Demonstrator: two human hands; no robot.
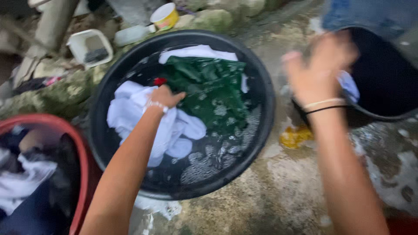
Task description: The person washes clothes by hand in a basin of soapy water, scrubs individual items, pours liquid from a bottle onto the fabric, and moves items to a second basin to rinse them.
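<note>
**A:** ok so head cam, what's the left hand (165,96) doing?

**B:** It's down in the big black basin (261,82), fingers closed on the white cloth (130,109). That cloth sits bunched on the basin's left side, right under the hand and partly in the sudsy water. The green cloth (209,87) lies just beside the hand, to its right, spread over the middle, with another white piece peeking out at the far edge.

**A:** and the right hand (318,69)?

**B:** Blurry. It's raised over the rim of a black bucket (383,82), well apart from the basin's cloths, with something pale blue (349,85) just behind it. Can't tell if it's gripping that or open.

**A:** anything else around?

**B:** Red tub (78,152) of clothes at lower left, wet concrete floor (283,191), a yellow cup (164,16) and a white container (89,47) up top.
</note>
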